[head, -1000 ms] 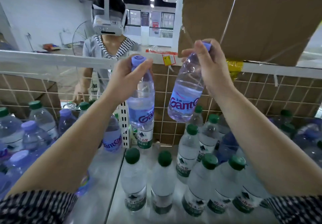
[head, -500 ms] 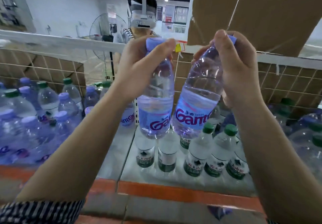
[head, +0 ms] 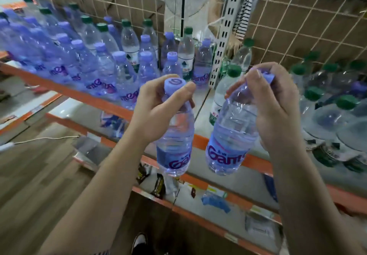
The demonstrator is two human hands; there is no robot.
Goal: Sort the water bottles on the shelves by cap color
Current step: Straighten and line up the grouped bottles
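Orange-edged metal shelf (head: 65, 90) before a wire-grid back: cap sorting looks partway done.

Just in front of the white slotted post (head: 224, 42), the left hand (head: 156, 107) grips a clear plastic purple-capped water bottle (head: 174, 145) by its neck. The right hand (head: 278, 111) is curled round the neck of a second purple-capped bottle (head: 230, 141), and both are held clear of the shelf. Left of the post stand the purple-capped bottles (head: 103, 72), with several green-capped strays (head: 185, 50) mixed in. Right of it the green-capped bottles (head: 325, 119) gather. Judging by this, the held pair belongs left of the post, and the strays are yet to be moved.
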